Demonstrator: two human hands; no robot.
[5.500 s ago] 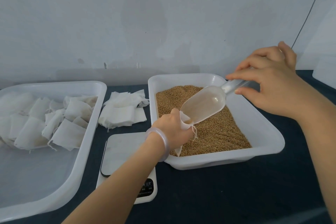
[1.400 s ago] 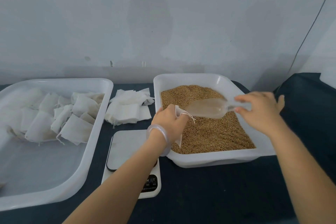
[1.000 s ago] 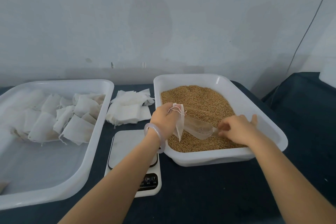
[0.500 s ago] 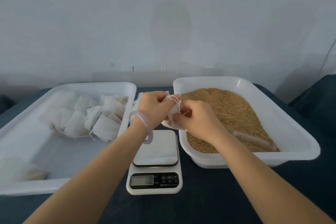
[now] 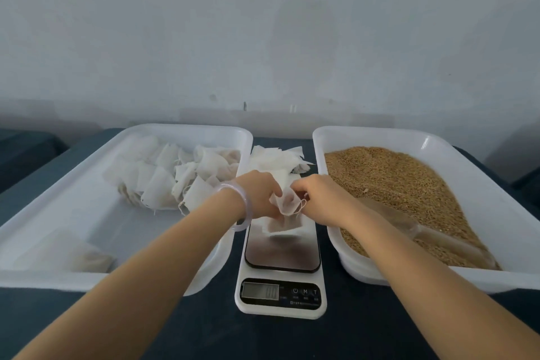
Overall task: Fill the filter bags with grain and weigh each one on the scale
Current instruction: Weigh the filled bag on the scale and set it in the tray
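The left hand (image 5: 260,194) and right hand (image 5: 320,194) both pinch the top of one filter bag (image 5: 285,204), holding it over the far end of the scale (image 5: 282,257); whether it touches the plate is unclear. The scoop (image 5: 432,238) lies on the grain (image 5: 394,181) in the right tray (image 5: 511,184), and more bags (image 5: 163,181) sit in the left tray (image 5: 58,199).

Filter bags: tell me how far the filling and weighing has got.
Done: a heap of bags lies in the left tray, seemingly filled. In hand: the left hand and right hand pinch one bag over the scale; the scoop lies in the grain. Left: its reading, unreadable here, and the flat bags stacked behind the scale.
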